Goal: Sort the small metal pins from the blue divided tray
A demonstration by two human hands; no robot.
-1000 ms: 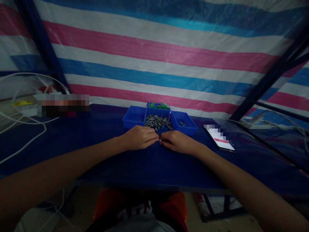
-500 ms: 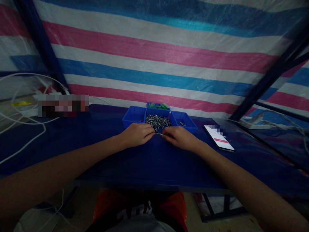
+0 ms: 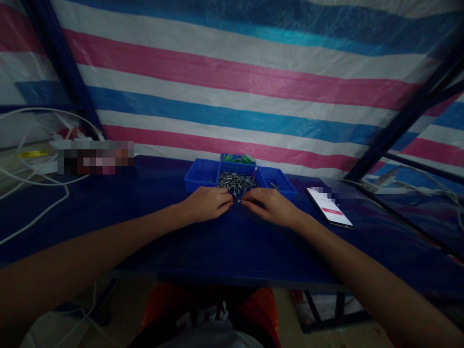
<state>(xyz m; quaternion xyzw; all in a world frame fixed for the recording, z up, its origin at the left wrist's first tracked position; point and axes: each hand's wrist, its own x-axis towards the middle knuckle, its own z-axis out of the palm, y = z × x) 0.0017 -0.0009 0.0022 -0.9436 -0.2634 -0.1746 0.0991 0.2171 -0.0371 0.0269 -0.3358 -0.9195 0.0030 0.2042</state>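
My left hand [image 3: 208, 203] is closed, thumb and fingers pinched just in front of the middle blue bin; what lies between them is too small to make out. Facing it, my right hand [image 3: 270, 205] pinches a small metal piece [image 3: 239, 200], of which only a bright bit shows at the fingertips. A narrow gap separates the two hands. Right behind them the middle blue bin [image 3: 237, 168] holds a heap of small slender metal pieces [image 3: 237, 182], dark and silvery.
A left blue bin [image 3: 199, 169] and a right blue bin [image 3: 284, 181], with a few metal pieces, flank the middle one. Green items [image 3: 237, 158] fill a back bin. A lit phone [image 3: 329, 208] lies right on the blue table [image 3: 224, 246]. White cables [image 3: 54, 208] trail at left.
Half a second ago a thin light piece spanned the gap between both hands' fingertips; now only a short bright bit shows by the right fingertips. The right fingers have shifted slightly; the bins stay put.
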